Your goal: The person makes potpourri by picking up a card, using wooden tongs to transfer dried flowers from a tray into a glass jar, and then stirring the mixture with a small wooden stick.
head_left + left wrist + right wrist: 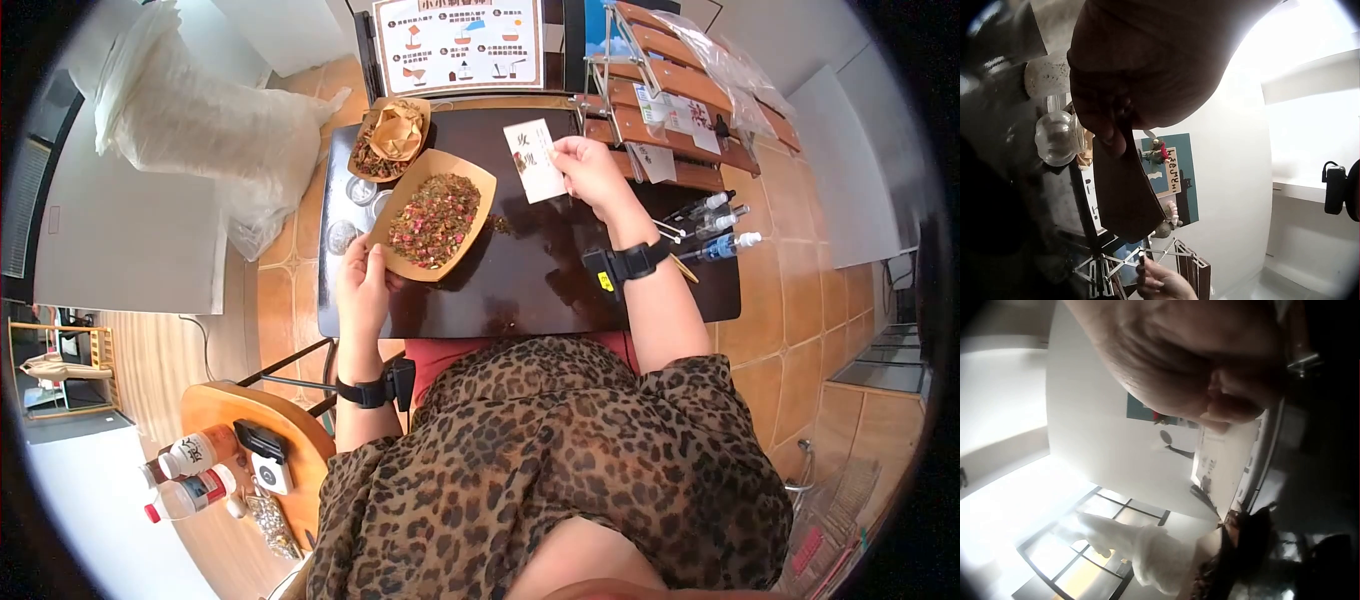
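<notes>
My left hand grips the near left corner of a boat-shaped brown paper tray, thumb over its edge. Inside lies a crumbled dried herb mix with pink petal pieces. From the left wrist view, the tray appears dark from outside, pinched by the left hand. Over the table's far right part, my right hand pinches a white card with black Chinese characters and a small flower picture. The right wrist view shows this card below the right hand.
A second paper tray with dried material and a folded paper cup stands behind left, near small glass jars. Spray bottles line the dark table's right edge. A wooden folding rack and an instruction board stand behind.
</notes>
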{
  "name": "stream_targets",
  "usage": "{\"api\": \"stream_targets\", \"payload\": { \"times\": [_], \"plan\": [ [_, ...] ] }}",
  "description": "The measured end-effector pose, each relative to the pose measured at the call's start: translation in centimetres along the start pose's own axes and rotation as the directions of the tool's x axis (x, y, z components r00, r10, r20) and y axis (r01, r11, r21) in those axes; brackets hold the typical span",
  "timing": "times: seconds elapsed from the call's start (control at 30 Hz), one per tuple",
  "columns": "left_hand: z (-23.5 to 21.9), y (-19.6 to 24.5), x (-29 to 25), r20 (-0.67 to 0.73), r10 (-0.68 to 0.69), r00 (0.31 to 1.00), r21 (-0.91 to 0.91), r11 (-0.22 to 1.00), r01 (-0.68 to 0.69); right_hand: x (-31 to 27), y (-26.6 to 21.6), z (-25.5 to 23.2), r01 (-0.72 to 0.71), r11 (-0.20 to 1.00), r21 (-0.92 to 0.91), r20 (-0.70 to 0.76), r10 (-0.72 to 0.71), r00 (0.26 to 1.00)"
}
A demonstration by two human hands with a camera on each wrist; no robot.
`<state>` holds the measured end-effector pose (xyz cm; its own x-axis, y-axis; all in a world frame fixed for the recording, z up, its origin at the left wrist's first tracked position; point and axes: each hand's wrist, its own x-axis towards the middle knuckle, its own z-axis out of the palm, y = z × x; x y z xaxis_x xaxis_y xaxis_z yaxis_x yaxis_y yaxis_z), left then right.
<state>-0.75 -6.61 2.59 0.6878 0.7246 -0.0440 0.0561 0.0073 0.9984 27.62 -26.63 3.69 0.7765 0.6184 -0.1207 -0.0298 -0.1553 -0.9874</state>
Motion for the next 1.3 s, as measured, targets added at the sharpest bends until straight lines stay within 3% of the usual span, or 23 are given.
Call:
{"api": "stream_targets", "payload": {
  "times": [0.03,0.17,0.2,0.27,0.3,0.43,0.53,0.63,0.73,0.77,0.87,0.97,1.07,1.3],
  "plan": [
    [0.2,0.1,0.0,0.007,0.009,1.000,0.069,0.998,-0.009,-1.0,-1.5,0.6,0.050,0.998,0.024,-0.024,-0.050,0.998],
    [1.4,-0.6,0.1,0.050,0.002,0.999,0.019,1.000,-0.003,-3.9,-3.4,3.2,0.319,0.948,0.025,-0.084,-0.316,0.945],
    [1.5,-0.5,0.0,0.069,-0.011,0.998,0.029,1.000,0.009,-4.4,-3.0,3.7,0.415,0.908,-0.053,-0.086,-0.418,0.904],
    [1.6,-0.5,-0.1,0.106,-0.040,0.994,0.051,0.998,0.035,-5.5,-2.8,3.8,0.654,0.628,-0.423,0.044,-0.706,0.707],
    [1.7,-0.4,-0.1,0.112,-0.043,0.993,0.040,0.998,0.039,-6.0,-3.0,4.0,0.707,0.551,-0.443,0.070,-0.766,0.640],
    [1.8,-0.5,-0.2,0.132,-0.047,0.990,0.060,0.997,0.040,-6.7,-1.7,4.2,0.730,0.581,-0.361,-0.008,-0.785,0.620],
    [1.9,-0.3,-0.3,0.121,-0.036,0.992,0.050,0.998,0.030,-7.0,-1.4,3.7,0.658,0.613,-0.437,0.021,-0.725,0.689],
    [2.2,-0.2,-0.5,0.080,-0.016,0.997,0.006,1.000,0.015,-7.0,-1.0,3.3,0.624,0.687,-0.371,-0.103,-0.699,0.708],
    [1.6,-0.1,-0.3,0.048,0.009,0.999,-0.010,1.000,-0.008,-6.5,-0.1,2.4,0.470,0.882,-0.047,-0.299,-0.461,0.835],
    [1.3,-0.1,-0.2,0.035,0.026,0.999,-0.009,1.000,-0.026,-6.4,-0.6,2.0,0.399,0.916,0.033,-0.302,-0.372,0.878],
    [0.6,0.6,-0.1,0.005,0.060,0.998,0.013,0.998,-0.060,-5.4,1.4,-0.4,0.046,0.987,-0.153,-0.120,-0.065,0.991],
    [0.3,0.9,0.0,-0.011,0.063,0.998,0.006,0.998,-0.063,-5.5,3.8,-0.9,-0.102,0.954,-0.281,-0.009,0.103,0.995],
    [0.3,0.7,0.0,-0.004,0.075,0.997,0.007,0.997,-0.075,-5.2,6.1,-0.8,-0.202,0.934,-0.295,0.006,0.214,0.977],
    [0.1,0.6,0.1,0.004,0.050,0.999,0.025,0.998,-0.050,-3.7,6.7,3.0,-0.238,0.951,-0.197,0.093,0.260,0.961]
  ]
}}
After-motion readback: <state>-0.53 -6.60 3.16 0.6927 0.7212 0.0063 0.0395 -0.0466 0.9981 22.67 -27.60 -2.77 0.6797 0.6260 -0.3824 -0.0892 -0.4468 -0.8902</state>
